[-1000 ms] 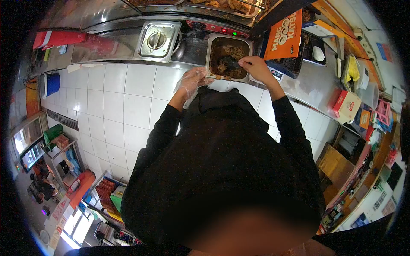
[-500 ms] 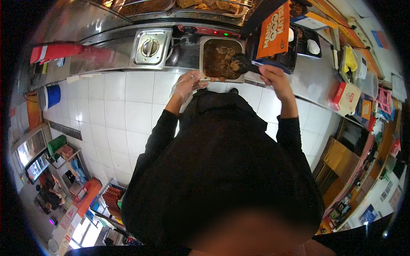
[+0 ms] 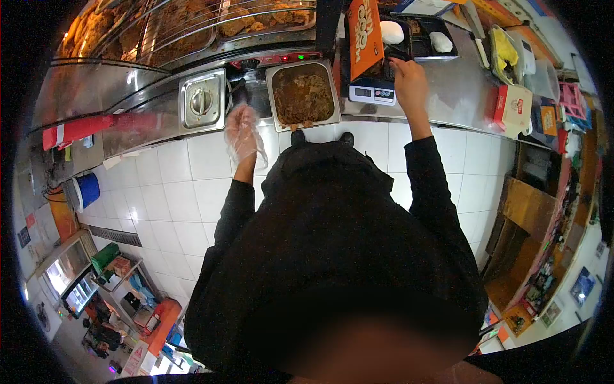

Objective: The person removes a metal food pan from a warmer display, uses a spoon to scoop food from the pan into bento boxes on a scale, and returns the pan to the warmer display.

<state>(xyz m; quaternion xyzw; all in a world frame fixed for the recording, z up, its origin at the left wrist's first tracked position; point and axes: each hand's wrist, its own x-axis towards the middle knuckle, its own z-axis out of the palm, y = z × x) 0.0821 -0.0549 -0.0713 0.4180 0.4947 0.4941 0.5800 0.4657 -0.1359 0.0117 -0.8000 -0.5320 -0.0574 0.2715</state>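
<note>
My right hand [image 3: 410,86] is closed on the dark handle of a ladle [image 3: 395,62], whose head is hidden by the box flap and shadow. It is over a black-lined food box [image 3: 384,77] with an orange printed flap [image 3: 366,41] and a white rice mound [image 3: 392,32]. The box sits on a digital scale [image 3: 373,95]. My left hand [image 3: 243,131], in a clear plastic glove, hangs in front of the counter with fingers loosely extended, holding nothing visible. Between my hands stands an uncovered steel pan [image 3: 274,96] of brown saucy food [image 3: 304,96].
A lidded steel pan [image 3: 202,102] is left of the sauce pan. A second black tray [image 3: 422,51] holds another rice mound [image 3: 440,42]. A knife [image 3: 481,51] and a red-and-white carton [image 3: 513,110] lie farther right. Behind glass, trays of fried food [image 3: 265,19] line the back.
My right hand has carried the ladle from the sauce pan up and right to the food box. My left hand has left the pan's edge and moved left. The camera view has shifted.
</note>
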